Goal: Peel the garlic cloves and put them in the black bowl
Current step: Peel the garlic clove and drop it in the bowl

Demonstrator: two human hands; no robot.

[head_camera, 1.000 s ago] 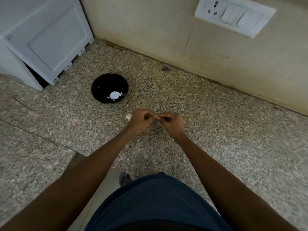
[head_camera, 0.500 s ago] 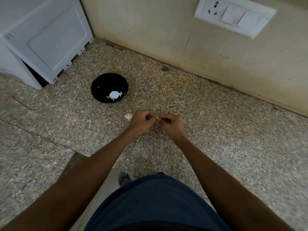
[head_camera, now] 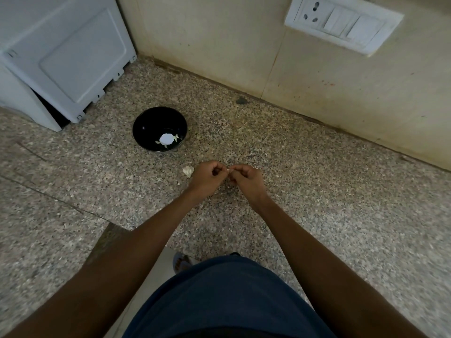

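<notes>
A white appliance [head_camera: 61, 59] stands on the speckled counter [head_camera: 317, 191], left of and behind the black bowl [head_camera: 146, 128]. The bowl holds a few pale peeled cloves [head_camera: 167, 139]. Just right of and in front of the bowl, a garlic bulb [head_camera: 188, 171] lies on the counter beside the left hand [head_camera: 206, 176]. That hand's fingers are curled, pinching a small garlic clove [head_camera: 228, 170], and the right hand [head_camera: 246, 179], likewise curled, pinches the same clove from the other side. Far right of the bowl, a switch plate [head_camera: 341, 23] sits on the wall.
</notes>
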